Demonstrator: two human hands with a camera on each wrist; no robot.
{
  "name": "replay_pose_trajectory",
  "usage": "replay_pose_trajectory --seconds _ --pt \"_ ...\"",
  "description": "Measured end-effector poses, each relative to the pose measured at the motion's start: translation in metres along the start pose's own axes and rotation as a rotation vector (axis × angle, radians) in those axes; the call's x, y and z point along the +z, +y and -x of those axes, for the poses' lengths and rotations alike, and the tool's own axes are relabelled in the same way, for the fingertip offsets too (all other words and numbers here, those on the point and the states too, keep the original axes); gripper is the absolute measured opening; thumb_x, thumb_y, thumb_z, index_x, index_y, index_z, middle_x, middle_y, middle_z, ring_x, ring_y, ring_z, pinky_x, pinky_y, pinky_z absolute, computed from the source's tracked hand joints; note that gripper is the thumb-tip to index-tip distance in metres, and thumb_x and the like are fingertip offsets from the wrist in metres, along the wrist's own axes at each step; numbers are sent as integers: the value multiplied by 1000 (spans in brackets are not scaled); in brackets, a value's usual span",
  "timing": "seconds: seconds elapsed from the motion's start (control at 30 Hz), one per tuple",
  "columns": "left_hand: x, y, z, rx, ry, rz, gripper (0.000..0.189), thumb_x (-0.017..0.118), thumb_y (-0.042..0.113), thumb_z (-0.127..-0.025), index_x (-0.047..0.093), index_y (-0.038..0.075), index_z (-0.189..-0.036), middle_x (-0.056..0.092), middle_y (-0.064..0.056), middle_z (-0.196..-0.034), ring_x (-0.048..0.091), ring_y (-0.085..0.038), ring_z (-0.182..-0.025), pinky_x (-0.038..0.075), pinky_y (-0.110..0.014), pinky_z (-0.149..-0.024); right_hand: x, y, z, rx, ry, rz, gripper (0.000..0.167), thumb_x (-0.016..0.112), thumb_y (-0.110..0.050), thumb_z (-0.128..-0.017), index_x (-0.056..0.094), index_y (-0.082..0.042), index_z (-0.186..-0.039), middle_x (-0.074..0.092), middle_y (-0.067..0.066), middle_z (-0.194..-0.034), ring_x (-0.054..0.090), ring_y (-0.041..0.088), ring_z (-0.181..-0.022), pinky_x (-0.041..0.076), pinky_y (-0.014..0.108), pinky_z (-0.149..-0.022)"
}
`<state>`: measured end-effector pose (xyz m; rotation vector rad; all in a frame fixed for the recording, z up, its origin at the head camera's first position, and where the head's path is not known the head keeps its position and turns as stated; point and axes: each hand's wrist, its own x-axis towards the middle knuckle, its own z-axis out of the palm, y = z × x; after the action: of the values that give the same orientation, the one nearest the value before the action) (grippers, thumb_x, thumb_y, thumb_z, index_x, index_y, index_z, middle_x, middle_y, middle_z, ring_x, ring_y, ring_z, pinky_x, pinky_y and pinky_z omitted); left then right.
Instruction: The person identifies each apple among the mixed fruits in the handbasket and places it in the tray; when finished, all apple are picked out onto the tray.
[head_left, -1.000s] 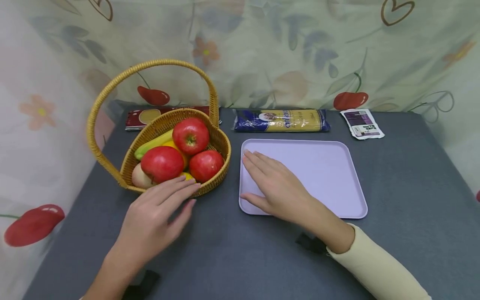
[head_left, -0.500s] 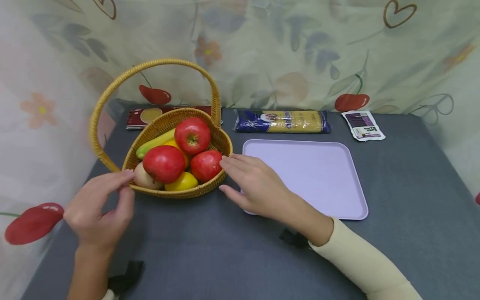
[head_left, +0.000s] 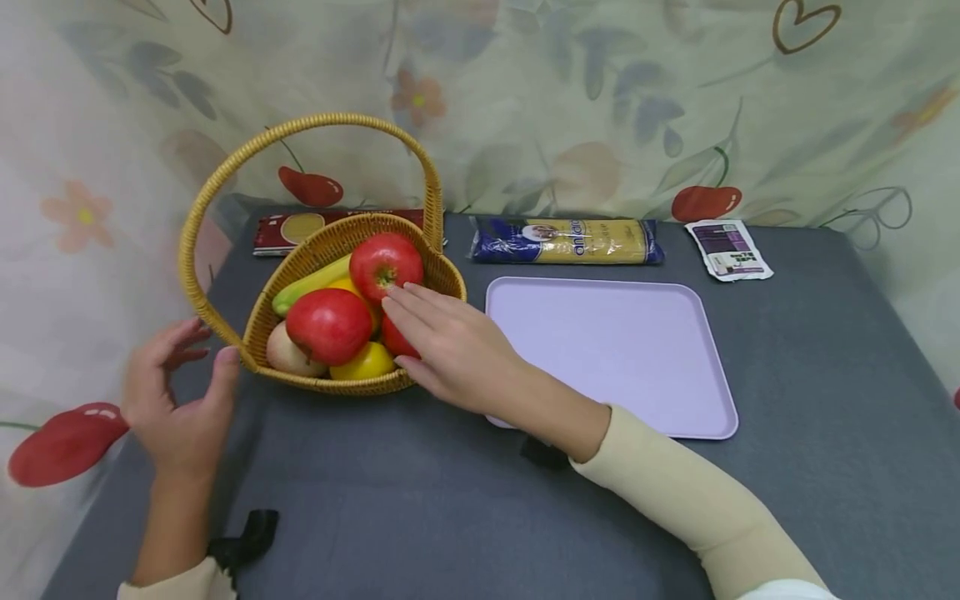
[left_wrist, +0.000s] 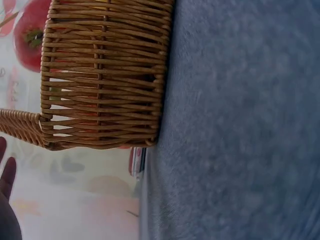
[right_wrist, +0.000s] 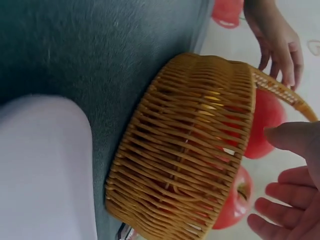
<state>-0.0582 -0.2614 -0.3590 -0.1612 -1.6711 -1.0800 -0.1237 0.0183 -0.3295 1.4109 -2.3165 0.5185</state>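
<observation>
A wicker basket (head_left: 375,386) with a tall arched handle stands at the left, full of fruit. In it lie a red apple (head_left: 382,260), a large red fruit (head_left: 328,325), a lemon (head_left: 363,363), a pale round fruit (head_left: 288,352) and a long yellow-green one (head_left: 309,287). My right hand (head_left: 465,354) hovers over the basket's right side, fingers extended, partly hiding another red fruit (head_left: 396,336). In the right wrist view its thumb overlaps a red fruit; contact is unclear. Beside the handle's left base, my left hand (head_left: 180,408) has loosely bent fingers and holds nothing.
A lilac tray (head_left: 607,358) lies right of the basket. Along the back edge are a dark red packet (head_left: 273,237), partly behind the basket, a blue-and-yellow packet (head_left: 566,242) and a small white-and-purple pouch (head_left: 727,250). A patterned curtain (head_left: 510,100) hangs behind.
My right hand has moved left from over the tray to above the fruit. My left hand has gone from the basket's front rim to its left side, its fingers spreading apart.
</observation>
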Motion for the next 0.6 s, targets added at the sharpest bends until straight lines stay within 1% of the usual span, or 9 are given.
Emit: replay_pose_trajectory --seconds 0.07,0.13,0.23,0.33,0.47,0.53,0.6 --pt "-3 -4 2 -25 -67 -10 54 83 28 -83 66 -13 -114 68 -23 -113 67 -20 -104 52 -21 -91 3 0 -6 -10 -15 8 61 72 -24 -92 52 4 -142 50 19 -147 45 31 -138 27 34 -118" --pt "-5 -7 2 -41 -115 -10 57 84 27 -83 65 -13 -118 68 -24 -114 66 -18 -105 52 -22 -93 5 0 -13 -19 -35 17 63 73 -25 -92 51 4 -144 48 19 -149 42 30 -140 24 33 -119" --pt "-7 -9 2 -53 -184 -17 53 84 21 -83 66 -11 -121 68 -27 -113 67 -11 -103 52 -21 -93 7 -3 -21 -36 -60 39 66 74 -27 -90 50 2 -145 47 19 -150 41 31 -140 22 33 -119" --pt "-9 -11 2 -68 -252 -40 47 83 15 -84 67 -8 -122 69 -28 -112 67 -6 -103 51 -19 -93 10 -6 -29 -63 -69 73 63 71 -28 -91 51 0 -144 48 17 -149 43 31 -139 22 33 -119" --pt "-13 -20 4 -85 -298 -56 46 84 11 -82 69 -6 -123 69 -27 -113 67 -4 -104 51 -17 -92 15 -9 -38 -101 -70 131 57 65 -27 -95 52 -2 -145 49 15 -149 44 31 -138 23 33 -119" --pt "-16 -25 5 -91 -302 -58 46 84 10 -82 69 -5 -123 69 -27 -113 67 -4 -104 51 -17 -91 17 -11 -43 -115 -77 158 57 62 -27 -96 51 -3 -146 47 14 -151 43 30 -139 23 33 -119" --pt "-19 -30 6 -93 -301 -59 46 85 10 -81 69 -5 -122 69 -26 -113 67 -4 -103 51 -17 -90 20 -13 -48 -124 -88 168 57 61 -27 -98 48 -5 -148 44 13 -153 42 30 -139 28 35 -118"
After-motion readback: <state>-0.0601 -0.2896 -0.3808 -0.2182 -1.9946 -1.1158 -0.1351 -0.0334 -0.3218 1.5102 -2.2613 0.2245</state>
